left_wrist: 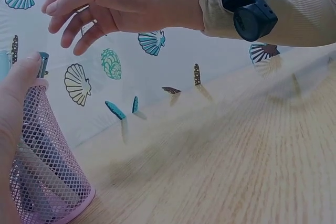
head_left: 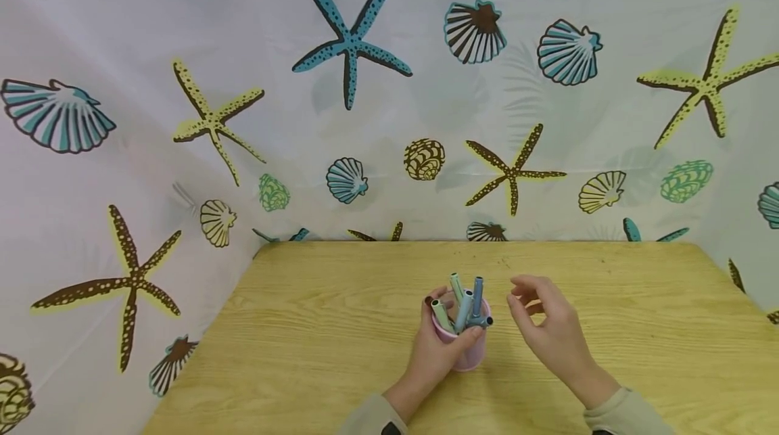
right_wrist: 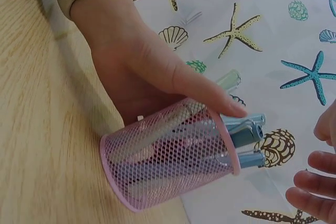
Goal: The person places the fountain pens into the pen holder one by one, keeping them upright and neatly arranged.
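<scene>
A pink mesh pen cup [head_left: 471, 356] holds several capped markers in green and blue tones, among them a dark blue marker [head_left: 479, 296] and a pale green marker [head_left: 441, 313]. My left hand [head_left: 429, 357] grips the cup from its left side, thumb along the near rim and fingers around the far side. In the right wrist view the markers' lower parts show through the mesh wall [right_wrist: 168, 161]. To the right of the cup, apart from it, my right hand [head_left: 554, 327] hovers with loosely bent fingers and nothing in them.
The wooden table [head_left: 328, 327] extends around the cup on all sides. Behind it and at the left hangs a white cloth [head_left: 389, 117] printed with starfish and shells. A black camera [left_wrist: 249, 14] is strapped to the right wrist over a beige sleeve [left_wrist: 294, 19].
</scene>
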A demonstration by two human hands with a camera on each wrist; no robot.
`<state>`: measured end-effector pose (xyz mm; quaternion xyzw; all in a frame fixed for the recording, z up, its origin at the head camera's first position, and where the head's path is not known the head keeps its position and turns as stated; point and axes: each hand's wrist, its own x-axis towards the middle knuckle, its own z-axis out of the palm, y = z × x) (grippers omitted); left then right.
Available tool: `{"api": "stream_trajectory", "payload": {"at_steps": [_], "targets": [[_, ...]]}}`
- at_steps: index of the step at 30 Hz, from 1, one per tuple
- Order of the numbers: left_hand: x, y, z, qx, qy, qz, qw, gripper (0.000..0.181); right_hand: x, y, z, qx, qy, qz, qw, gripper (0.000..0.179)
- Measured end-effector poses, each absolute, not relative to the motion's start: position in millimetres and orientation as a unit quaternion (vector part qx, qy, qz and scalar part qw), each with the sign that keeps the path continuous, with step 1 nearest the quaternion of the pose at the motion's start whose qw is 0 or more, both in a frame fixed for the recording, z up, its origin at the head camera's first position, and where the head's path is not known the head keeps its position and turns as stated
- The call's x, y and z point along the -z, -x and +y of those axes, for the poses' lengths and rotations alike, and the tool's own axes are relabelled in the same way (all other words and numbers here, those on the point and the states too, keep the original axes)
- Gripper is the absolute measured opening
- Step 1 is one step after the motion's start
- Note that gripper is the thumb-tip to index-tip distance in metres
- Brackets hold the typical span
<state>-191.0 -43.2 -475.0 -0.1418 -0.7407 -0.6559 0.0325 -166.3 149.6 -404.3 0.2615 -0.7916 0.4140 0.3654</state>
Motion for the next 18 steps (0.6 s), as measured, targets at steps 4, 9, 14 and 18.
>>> {"api": "stream_trajectory", "payload": {"at_steps": [4, 9, 14, 18], "targets": [[475.3, 189.5, -44.8, 0.642, 0.132, -0.755, 0.033, 0.091, 408.3, 165.2, 156.8, -0.394, -0.248, -0.809, 0.359, 0.036], [465.3, 182.3, -49.0, 0.627, 0.125, -0.768, 0.012, 0.103, 412.7, 163.3, 169.2, -0.330, -0.221, -0.839, 0.372, 0.042], [456.8, 181.1, -62.8, 0.591, 0.130, -0.795, -0.043, 0.112, 415.5, 162.3, 189.6, -0.250, -0.198, -0.874, 0.367, 0.045], [458.3, 185.4, -76.2, 0.507, 0.123, -0.852, -0.044, 0.115, 416.0, 159.3, 200.9, -0.223, -0.179, -0.896, 0.339, 0.056]]}}
